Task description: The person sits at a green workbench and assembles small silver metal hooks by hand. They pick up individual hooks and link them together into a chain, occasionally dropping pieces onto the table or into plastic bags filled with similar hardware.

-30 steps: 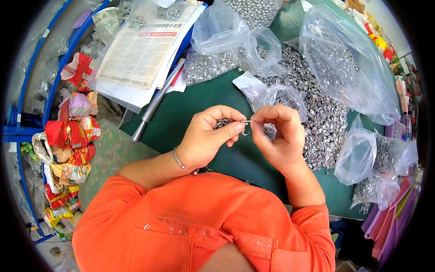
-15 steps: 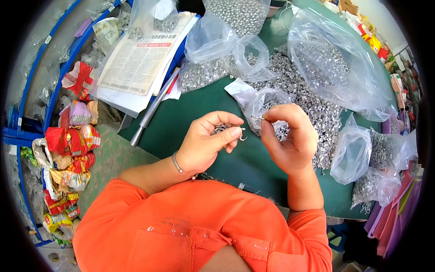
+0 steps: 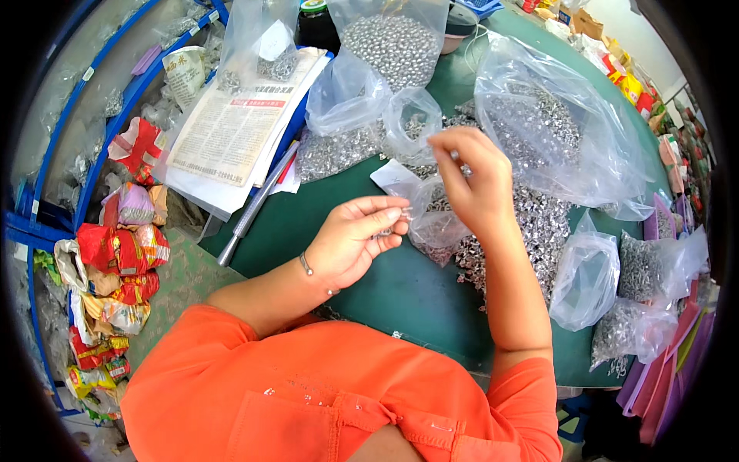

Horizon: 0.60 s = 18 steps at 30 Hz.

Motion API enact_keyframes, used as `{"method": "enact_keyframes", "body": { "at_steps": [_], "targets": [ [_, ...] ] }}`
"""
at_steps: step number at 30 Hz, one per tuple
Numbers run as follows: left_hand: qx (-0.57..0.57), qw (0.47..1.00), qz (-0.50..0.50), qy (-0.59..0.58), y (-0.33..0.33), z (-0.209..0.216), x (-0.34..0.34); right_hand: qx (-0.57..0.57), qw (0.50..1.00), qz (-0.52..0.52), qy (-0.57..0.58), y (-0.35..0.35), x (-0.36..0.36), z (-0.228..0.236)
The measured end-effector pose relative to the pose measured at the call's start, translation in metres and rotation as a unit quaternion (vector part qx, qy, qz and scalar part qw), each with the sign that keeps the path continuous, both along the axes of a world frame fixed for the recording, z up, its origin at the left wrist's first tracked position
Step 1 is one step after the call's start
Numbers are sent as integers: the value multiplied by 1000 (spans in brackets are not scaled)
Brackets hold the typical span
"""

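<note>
My left hand (image 3: pixel 358 237) is closed around several small silver metal pieces (image 3: pixel 408 212), pinching one between thumb and forefinger; the rest are mostly hidden in the palm. Farther up and to the right, my right hand (image 3: pixel 479 179) hovers with bent fingers brought together, beside an open clear bag (image 3: pixel 416 115) of small metal parts. Whatever its fingertips hold is too small to name. Below that hand are another clear bag (image 3: pixel 440 219) and a wide loose pile of silver metal parts (image 3: pixel 531 231) on the green table (image 3: pixel 339 277).
A large clear bag (image 3: pixel 554 131) lies over the pile. A bag of silver beads (image 3: pixel 392 50) stands at the back. Newspaper (image 3: pixel 231 138) and a silver rod-like tool (image 3: pixel 258 204) lie left. Smaller bags (image 3: pixel 589 269) line the right side; blue shelving (image 3: pixel 100 131) stands far left.
My right hand has moved up and away from my left hand, toward the open bag. My left hand stays closed on its metal pieces, shifted slightly left and down.
</note>
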<state>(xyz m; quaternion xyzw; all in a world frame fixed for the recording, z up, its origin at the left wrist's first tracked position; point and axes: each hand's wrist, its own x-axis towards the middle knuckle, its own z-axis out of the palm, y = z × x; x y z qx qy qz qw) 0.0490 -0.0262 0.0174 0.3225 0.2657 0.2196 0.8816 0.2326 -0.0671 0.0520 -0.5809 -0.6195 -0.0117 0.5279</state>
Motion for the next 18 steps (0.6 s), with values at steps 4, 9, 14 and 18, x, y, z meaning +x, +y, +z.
{"method": "enact_keyframes", "body": {
  "at_steps": [4, 9, 14, 18],
  "targets": [
    [11, 1000, -16, -25, 5, -3, 1, -35, 994, 103, 19, -39, -24, 1],
    [8, 999, 1, -35, -1, 1, 0, -56, 990, 90, 94, -47, -36, -13],
    [20, 999, 13, -27, -4, 9, -9, -46, 989, 80, 114, -46, -38, -21],
    [26, 999, 12, -23, -2, 8, -14, -28, 966, 117, 227, -42, -43, -33]
  ]
}}
